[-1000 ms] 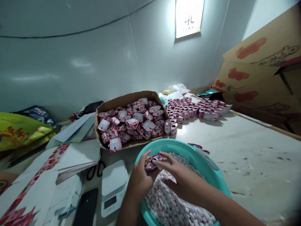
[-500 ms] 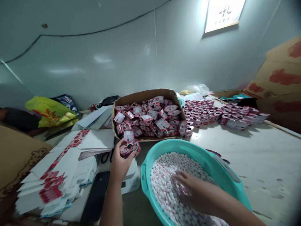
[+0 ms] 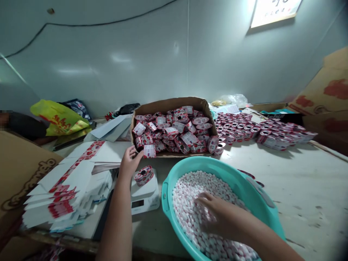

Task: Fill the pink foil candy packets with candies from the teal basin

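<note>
My left hand [image 3: 129, 159] is at the front left corner of the cardboard box [image 3: 165, 106], fingers apart, its thumb close to a small printed packet [image 3: 149, 150]; whether they touch I cannot tell. In front of the box, a red-and-white strawberry-print carton [image 3: 144, 175] with a dark hole in its top sits on a white digital scale [image 3: 145, 203]. My right hand [image 3: 214, 214] is down in a turquoise basin [image 3: 201, 160], its fingers curled among many small white and pinkish candies [image 3: 187, 188]. Its fingertips are partly hidden.
Many similar cartons [image 3: 239, 128] stand in rows at the back right. Flat white printed cartons [image 3: 73, 174] are stacked on the left, beside a large brown box [image 3: 24, 177]. A yellow bag [image 3: 58, 117] lies behind them. Another person's arm [image 3: 25, 125] shows at far left.
My left hand has let go of the carton, which now rests on the scale, and has moved up and left to the box's corner. My right hand stays among the candies.
</note>
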{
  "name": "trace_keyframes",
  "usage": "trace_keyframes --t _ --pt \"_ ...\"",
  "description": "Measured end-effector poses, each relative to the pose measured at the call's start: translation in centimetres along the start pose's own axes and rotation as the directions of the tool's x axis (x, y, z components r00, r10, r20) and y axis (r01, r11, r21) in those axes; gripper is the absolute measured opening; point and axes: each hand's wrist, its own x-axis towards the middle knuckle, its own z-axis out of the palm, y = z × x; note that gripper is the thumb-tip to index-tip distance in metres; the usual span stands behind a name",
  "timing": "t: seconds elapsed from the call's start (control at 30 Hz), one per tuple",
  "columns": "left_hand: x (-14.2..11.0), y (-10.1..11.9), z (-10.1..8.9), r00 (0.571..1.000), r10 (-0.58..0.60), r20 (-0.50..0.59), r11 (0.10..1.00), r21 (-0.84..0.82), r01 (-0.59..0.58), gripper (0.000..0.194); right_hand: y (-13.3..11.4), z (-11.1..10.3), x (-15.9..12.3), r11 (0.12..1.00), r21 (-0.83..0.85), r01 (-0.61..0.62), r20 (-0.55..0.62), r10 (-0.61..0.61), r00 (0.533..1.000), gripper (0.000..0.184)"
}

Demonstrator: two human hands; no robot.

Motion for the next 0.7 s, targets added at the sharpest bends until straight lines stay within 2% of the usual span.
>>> trace_keyframes --t 0.07,0.17,0.23,0.33,0.4,0.47,0.53,0.6,0.67,0.7 --pt "1.9 1.8 1.0 0.997 -0.016 0.079 0.997 0.074 0.010 0.078 -0.5 -0.4 -0.2 0.999 -0.025 -0.026 0.041 0.027 0.999 0.060" --pt "3.5 3.8 2.7 0.990 -0.041 0.135 0.979 0.205 0.012 0.085 -1.3 -0.8 -0.7 0.999 -0.049 -0.023 0.100 0.028 0.995 0.076" --pt "3.6 4.7 3.5 0.990 -0.058 0.128 0.960 0.280 0.020 0.088 -1.6 -0.9 -1.0 0.998 -0.055 -0.027 0.126 0.034 0.991 0.084" --pt "2.6 5.9 3.6 0.996 -0.052 0.073 0.939 0.342 0.024 0.099 -1.5 -0.6 -1.2 0.995 -0.078 -0.060 0.152 0.071 0.986 0.085" --pt "1.3 6.5 3.3 0.999 -0.049 0.019 0.981 0.189 0.045 0.104 -1.3 -0.3 -1.1 0.993 -0.103 -0.065 0.163 0.081 0.983 0.087" --pt "-0.8 7.1 3.0 0.997 -0.078 0.002 0.992 -0.099 0.078 0.097 -1.0 0.0 -1.0 0.992 -0.115 -0.055 0.174 0.074 0.982 0.083" --pt "-3.5 7.7 3.3 0.993 -0.088 0.081 0.934 -0.340 0.110 0.085 -0.9 0.2 -0.9 0.991 -0.124 -0.043 0.193 0.067 0.979 0.076" --pt "-6.4 8.4 4.1 0.955 -0.007 0.296 0.744 -0.637 0.203 0.082 -1.0 0.1 -0.9 0.989 -0.145 -0.041 0.213 0.072 0.974 0.071" --pt "-8.9 9.0 5.5 0.873 0.067 0.483 0.594 -0.722 0.354 0.078 -1.4 -0.3 -1.1 0.986 -0.164 -0.038 0.220 0.074 0.973 0.065" --pt "-9.9 9.2 6.3 0.838 0.095 0.537 0.546 -0.732 0.407 0.077 -1.5 -0.5 -1.2 0.985 -0.166 -0.037 0.229 0.075 0.971 0.060"
